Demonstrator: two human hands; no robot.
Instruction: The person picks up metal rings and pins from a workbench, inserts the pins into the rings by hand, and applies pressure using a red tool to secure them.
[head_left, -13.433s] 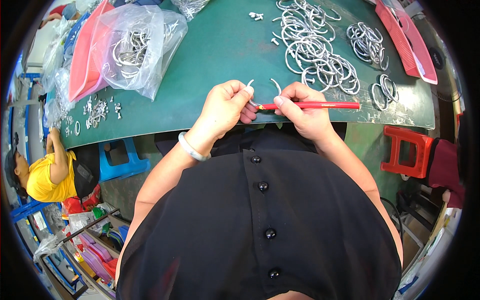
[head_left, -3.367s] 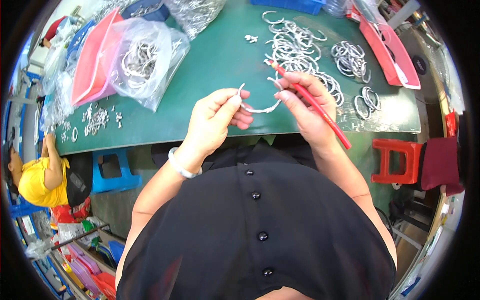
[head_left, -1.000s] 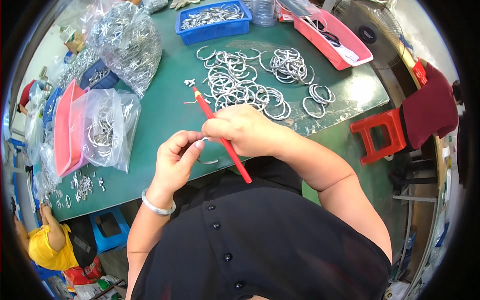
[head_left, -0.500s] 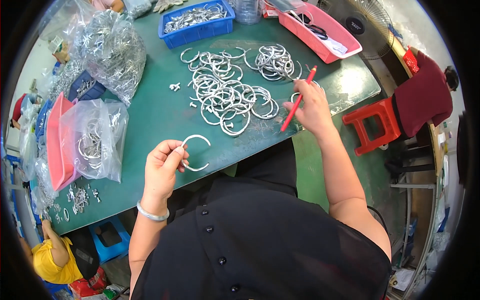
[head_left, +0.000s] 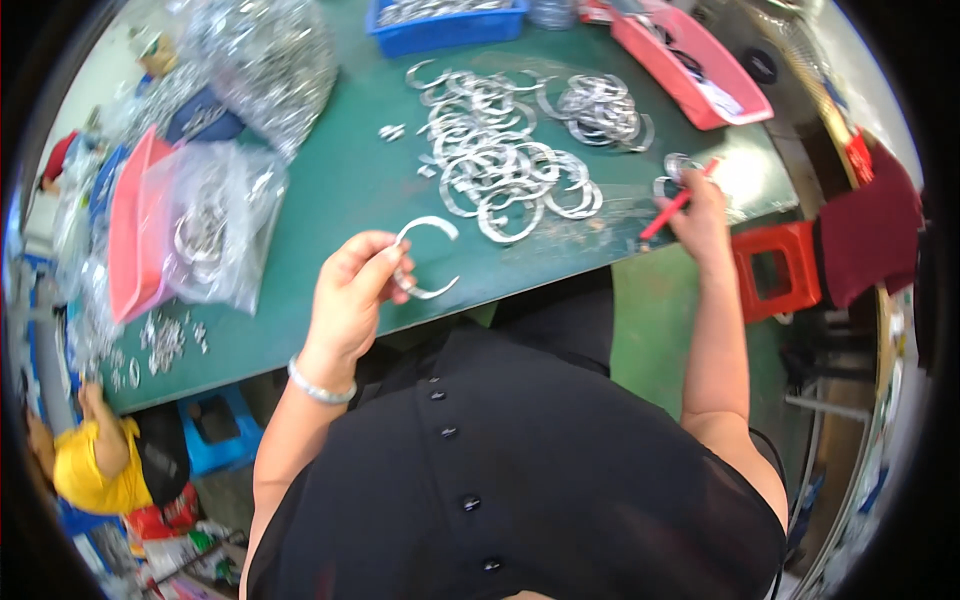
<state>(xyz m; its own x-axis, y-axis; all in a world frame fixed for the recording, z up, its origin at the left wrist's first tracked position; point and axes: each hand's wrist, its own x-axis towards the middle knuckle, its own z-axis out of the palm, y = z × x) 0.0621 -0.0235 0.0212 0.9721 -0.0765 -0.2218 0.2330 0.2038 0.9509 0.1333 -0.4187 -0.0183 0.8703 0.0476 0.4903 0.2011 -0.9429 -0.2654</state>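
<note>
Between the thumb and fingers of my left hand is a silver open cuff bracelet, raised by the table's front edge with its gap facing right. My right hand grips a slim red pen, slanted across the fingers. Just beyond those fingertips, near the table's right end, lie a couple of silver bracelets; whether the fingers touch them I cannot tell. A large heap of similar bracelets spreads over the middle of the table, and a smaller pile sits behind it to the right.
On the green table stand a blue bin of metal parts, a pink basket, and bags of metal pieces at left. Small parts lie front left. A red stool and two other people are nearby.
My right hand has moved right with the pen, toward the bracelets at the table's right end. The left hand still holds the cuff bracelet. The whole view has shifted.
</note>
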